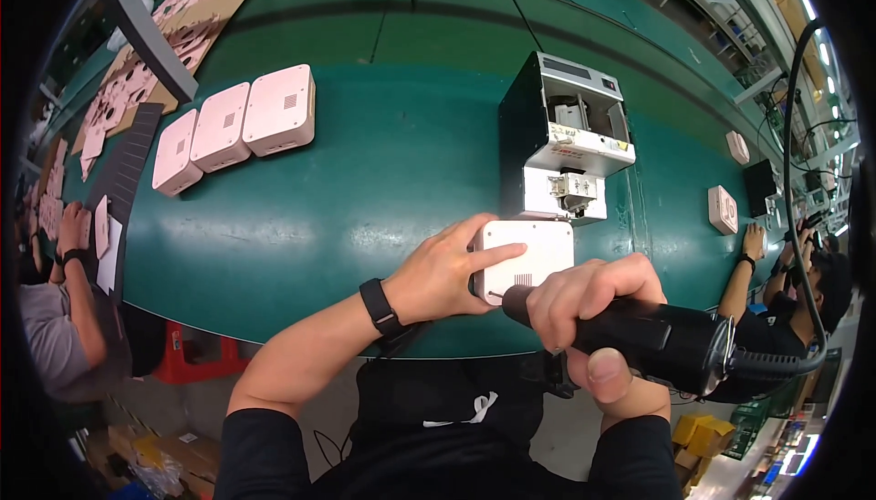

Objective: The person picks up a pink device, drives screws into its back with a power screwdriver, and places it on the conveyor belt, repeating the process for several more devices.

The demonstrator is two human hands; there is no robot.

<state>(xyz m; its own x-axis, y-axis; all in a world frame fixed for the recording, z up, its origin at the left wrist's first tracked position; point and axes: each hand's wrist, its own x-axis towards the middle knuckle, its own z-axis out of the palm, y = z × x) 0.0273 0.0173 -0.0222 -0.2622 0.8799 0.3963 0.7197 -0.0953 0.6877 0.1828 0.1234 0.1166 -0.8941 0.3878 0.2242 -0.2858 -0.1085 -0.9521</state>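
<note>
A pale pink, square plastic housing (540,252) with rounded corners and a slotted vent lies on the green bench in front of me. My left hand (440,267) grips its left side, the index finger stretched across the top face. In my right hand (598,304) is a black corded electric screwdriver (675,340), held tilted with fingers wrapped round the body. Its tip reaches the housing's near left corner. Right behind the housing stands a black and white screw feeder (584,149), its front tray close to the housing's far edge.
Three similar pink housings (278,112) stand in a row at the far left. Two more pink parts (723,210) lie on the right near a co-worker's hand (754,243). A metal post (146,30) rises at the left. The screwdriver's black cable (792,135) loops up on the right.
</note>
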